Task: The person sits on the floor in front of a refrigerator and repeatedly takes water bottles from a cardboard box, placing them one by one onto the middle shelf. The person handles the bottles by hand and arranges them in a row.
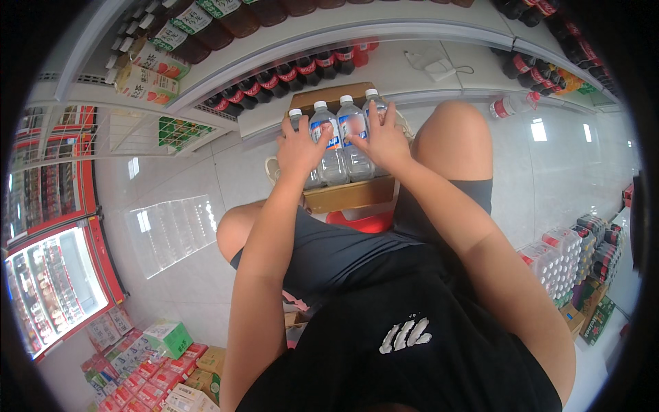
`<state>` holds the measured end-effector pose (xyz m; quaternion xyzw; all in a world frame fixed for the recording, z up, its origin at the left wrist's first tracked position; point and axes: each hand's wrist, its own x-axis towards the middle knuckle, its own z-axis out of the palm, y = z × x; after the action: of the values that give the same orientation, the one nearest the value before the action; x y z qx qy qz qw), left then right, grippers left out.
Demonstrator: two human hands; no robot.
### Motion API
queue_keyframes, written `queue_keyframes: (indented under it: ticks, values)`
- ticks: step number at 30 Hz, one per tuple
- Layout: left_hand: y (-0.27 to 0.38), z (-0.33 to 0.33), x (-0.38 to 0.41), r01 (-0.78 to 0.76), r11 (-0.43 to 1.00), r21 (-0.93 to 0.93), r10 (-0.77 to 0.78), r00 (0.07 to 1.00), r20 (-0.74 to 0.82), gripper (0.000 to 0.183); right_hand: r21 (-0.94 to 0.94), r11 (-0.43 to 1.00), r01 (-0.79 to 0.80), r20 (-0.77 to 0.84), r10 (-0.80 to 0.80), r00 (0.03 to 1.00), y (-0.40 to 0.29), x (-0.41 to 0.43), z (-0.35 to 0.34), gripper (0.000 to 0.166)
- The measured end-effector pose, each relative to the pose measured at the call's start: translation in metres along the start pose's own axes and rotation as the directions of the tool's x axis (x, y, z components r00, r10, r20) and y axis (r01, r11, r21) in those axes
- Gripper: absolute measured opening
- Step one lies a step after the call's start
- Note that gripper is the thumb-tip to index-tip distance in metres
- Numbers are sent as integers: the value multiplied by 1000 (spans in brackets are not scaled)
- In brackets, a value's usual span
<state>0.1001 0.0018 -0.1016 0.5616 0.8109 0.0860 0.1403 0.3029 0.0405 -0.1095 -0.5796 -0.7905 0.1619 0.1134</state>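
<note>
Several clear plastic bottles [333,162] with white caps and blue-and-white labels stand side by side in an open cardboard box [350,194] between my knees. My left hand [302,147] lies over the leftmost bottle, its thumb against the label of the bottle beside it. Across the rightmost bottle spreads my right hand [383,136], fingers near its neck and thumb at the label of the neighbouring one. Both hands seem to press around the row from its two sides. The hands hide much of the outer bottles.
Beyond the box, a low shelf [355,77] holds a row of cola bottles [285,77]. A bottle [507,105] lies on its side at the right. Red-framed drink fridges [98,247] stand left; stacked packs [149,378] are lower left, and bottle packs [553,257] at right.
</note>
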Motion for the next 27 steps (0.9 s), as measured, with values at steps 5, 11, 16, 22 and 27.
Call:
queue_keyframes:
  ticks: [5, 11, 16, 22, 27]
  values:
    - [2, -1, -5, 6, 1000, -1, -6, 1000, 15, 76, 20, 1000, -2, 12, 2, 1000, 0, -5, -1, 95]
    - [12, -12, -14, 32, 999, 27, -34, 995, 91, 77, 15, 1000, 15, 19, -15, 1000, 2, -10, -2, 94]
    - [12, -13, -17, 35, 999, 38, -39, 992, 122, 76, -26, 999, -39, 121, 42, 992, -6, -13, -15, 95]
    - [5, -1, -15, -56, 998, 22, 56, 998, -17, 69, -11, 999, -33, 82, 34, 996, -4, -9, -8, 94]
    - [2, 7, -12, -104, 995, 8, 104, 993, -55, 62, -12, 999, -32, 96, 33, 995, -2, -9, -5, 95]
